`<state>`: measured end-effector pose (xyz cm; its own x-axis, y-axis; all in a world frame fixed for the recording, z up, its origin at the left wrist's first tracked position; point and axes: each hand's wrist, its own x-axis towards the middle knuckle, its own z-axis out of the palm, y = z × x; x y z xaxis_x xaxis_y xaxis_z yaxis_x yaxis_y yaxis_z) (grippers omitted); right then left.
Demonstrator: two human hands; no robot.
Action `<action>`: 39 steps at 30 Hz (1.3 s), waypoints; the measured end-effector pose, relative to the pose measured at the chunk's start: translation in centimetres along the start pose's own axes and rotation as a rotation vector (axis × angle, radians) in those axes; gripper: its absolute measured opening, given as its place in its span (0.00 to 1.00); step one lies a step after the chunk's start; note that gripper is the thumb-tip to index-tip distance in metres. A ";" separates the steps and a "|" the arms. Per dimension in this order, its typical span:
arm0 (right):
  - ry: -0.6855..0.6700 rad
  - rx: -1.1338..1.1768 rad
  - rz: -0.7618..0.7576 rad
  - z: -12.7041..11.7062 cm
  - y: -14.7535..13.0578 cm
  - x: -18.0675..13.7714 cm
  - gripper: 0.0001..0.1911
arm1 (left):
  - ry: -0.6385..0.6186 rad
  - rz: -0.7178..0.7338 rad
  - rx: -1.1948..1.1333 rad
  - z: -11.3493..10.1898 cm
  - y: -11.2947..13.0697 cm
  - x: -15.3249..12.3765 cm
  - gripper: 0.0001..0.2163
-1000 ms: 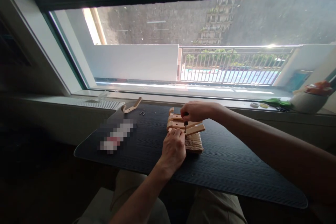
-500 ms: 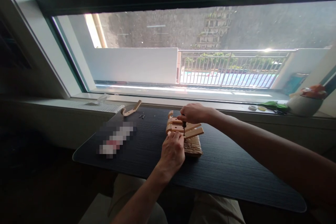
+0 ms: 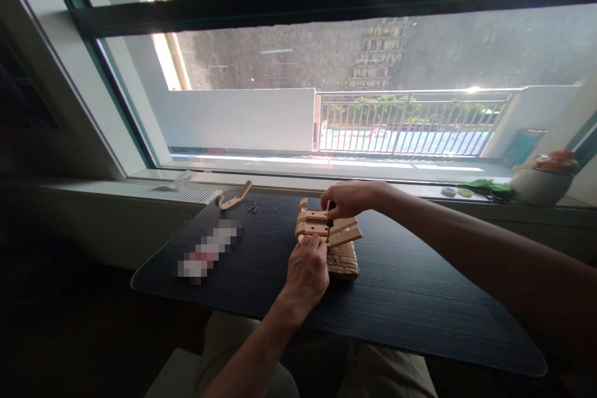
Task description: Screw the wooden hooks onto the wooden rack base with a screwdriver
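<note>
My right hand (image 3: 351, 198) grips the dark handle of a screwdriver (image 3: 329, 224) from above. The screwdriver stands nearly upright, its tip down at the nearest of several wooden hooks (image 3: 345, 237). With bent fingers my left hand (image 3: 308, 267) holds that hook by its left end, pressing it onto a block of corrugated cardboard (image 3: 344, 261). Other wooden hooks (image 3: 313, 228) lie side by side just beyond, their curved ends to the left and dark holes in their faces. Whether a screw sits under the tip is too small to make out.
On the dark table (image 3: 410, 317) a loose wooden hook (image 3: 236, 196) lies at the far left, with several small screws (image 3: 253, 209) beside it. A blurred packet (image 3: 208, 253) is nearer me. The windowsill holds a pale pot (image 3: 541, 183) and tape rolls (image 3: 449, 191).
My right hand has shifted slightly on the screwdriver handle, which leans a little more to the right at its top. My left hand and the hooks stay put.
</note>
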<state>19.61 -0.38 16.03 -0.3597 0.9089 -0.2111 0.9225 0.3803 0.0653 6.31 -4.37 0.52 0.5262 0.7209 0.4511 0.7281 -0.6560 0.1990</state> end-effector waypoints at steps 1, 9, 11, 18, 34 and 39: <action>-0.007 0.030 -0.020 0.0 0.0 0.0 0.12 | 0.004 0.005 0.006 0.0 0.0 0.0 0.10; 0.131 0.305 0.123 1.6 2.1 1.1 0.16 | 0.002 0.031 -0.003 -0.3 0.1 -0.1 0.12; 0.189 0.448 0.130 2.0 3.7 -0.1 0.16 | 0.028 0.069 -0.041 -0.6 0.0 -0.7 0.16; 0.466 0.988 0.365 10.0 6.6 -6.3 0.23 | 0.373 -0.125 -0.357 -1.0 -3.8 -2.9 0.15; 0.440 1.294 0.321 14.8 4.0 -3.6 0.30 | -0.066 -0.337 -0.393 0.8 -4.5 -2.3 0.28; 0.421 1.319 0.288 14.7 3.6 -3.6 0.30 | -0.071 -0.331 -0.374 0.8 -4.5 -2.2 0.28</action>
<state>26.26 -4.82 2.72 0.0631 0.9976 -0.0292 0.3368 -0.0489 -0.9403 2.25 -2.83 -2.00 0.3316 0.9086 0.2538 0.6604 -0.4157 0.6253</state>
